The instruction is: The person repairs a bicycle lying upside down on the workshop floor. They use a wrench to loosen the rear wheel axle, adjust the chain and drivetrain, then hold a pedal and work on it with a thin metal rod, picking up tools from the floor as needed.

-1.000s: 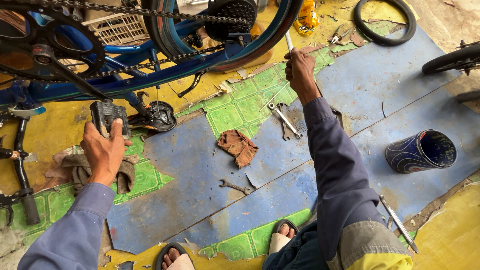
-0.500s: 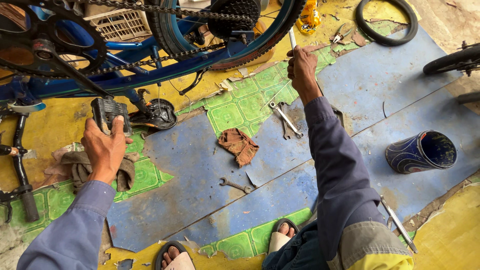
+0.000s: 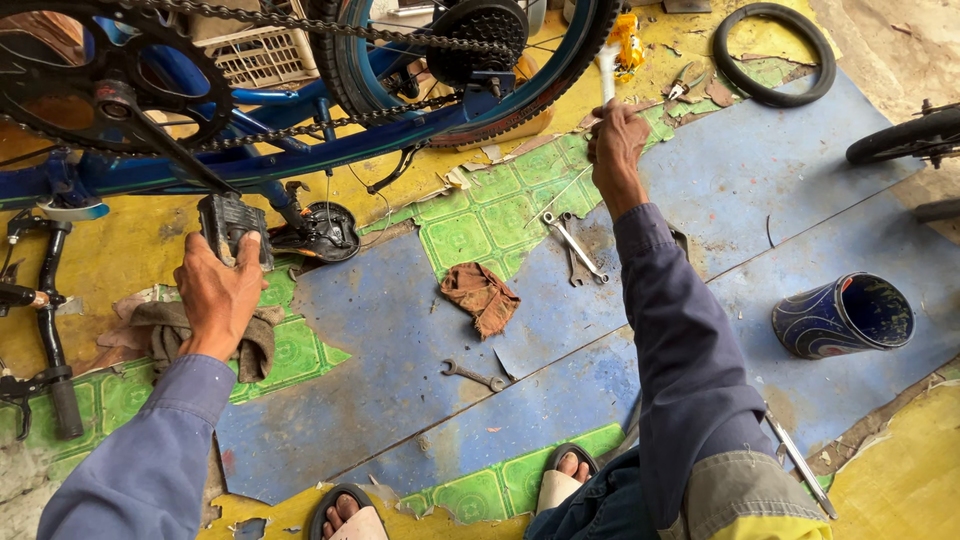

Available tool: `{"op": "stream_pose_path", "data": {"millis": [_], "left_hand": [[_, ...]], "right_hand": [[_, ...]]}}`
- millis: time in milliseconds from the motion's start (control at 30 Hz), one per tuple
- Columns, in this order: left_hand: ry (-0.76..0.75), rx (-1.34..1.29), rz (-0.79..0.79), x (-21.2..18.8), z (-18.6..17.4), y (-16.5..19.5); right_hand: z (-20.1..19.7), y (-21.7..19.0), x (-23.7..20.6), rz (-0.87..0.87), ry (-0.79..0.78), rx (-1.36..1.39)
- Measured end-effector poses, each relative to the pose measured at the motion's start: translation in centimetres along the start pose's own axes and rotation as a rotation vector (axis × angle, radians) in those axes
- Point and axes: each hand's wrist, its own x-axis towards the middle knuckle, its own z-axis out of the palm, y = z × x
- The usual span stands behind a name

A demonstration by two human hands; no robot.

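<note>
Left hand grasps black pedal, 9 o'clock. Right hand clenched on white-handled tool by rear wheel, 1 o'clock. Wrenches on floor between.

Bicycle repair workshop, floor-level. Blue bicycle upside down, chain and sprocket cluster exposed. Hand tools scattered on floor: spanners, small wrench, pliers. Spare tyre lying loose, another wheel at right edge, handlebar at left. Greasy rags about. Floor covering worn, patched blue, green and yellow, peeling and dirty. Work done squatting, sandalled feet at bottom.
</note>
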Motion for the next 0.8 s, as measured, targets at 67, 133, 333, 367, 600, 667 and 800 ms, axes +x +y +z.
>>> {"op": "stream_pose_path", "data": {"millis": [67,133,333,367,600,667,800], "left_hand": [[0.016,0.059,0.048,0.0,0.0,-0.1],[0.014,0.058,0.008,0.0,0.1,-0.2],[0.019,0.073,0.005,0.0,0.0,-0.4],[0.016,0.063,-0.004,0.0,-0.1,-0.4],[0.035,0.119,0.069,0.1,-0.3,0.2],[0.031,0.107,0.046,0.0,-0.3,0.5],[0.028,0.067,-0.002,-0.3,-0.3,1.0]], "right_hand": [[0.2,-0.2,0.2,-0.120,0.121,-0.016],[0.0,-0.6,0.3,-0.136,0.026,0.004],[-0.6,-1.4,0.8,-0.089,0.169,0.095],[-0.7,-1.4,0.9,-0.070,0.190,0.219],[-1.1,-1.1,1.6,-0.029,0.075,0.309],[-1.1,-1.2,1.8,-0.046,0.123,0.542],[-1.5,-0.8,1.8,0.039,-0.134,0.187]]}}
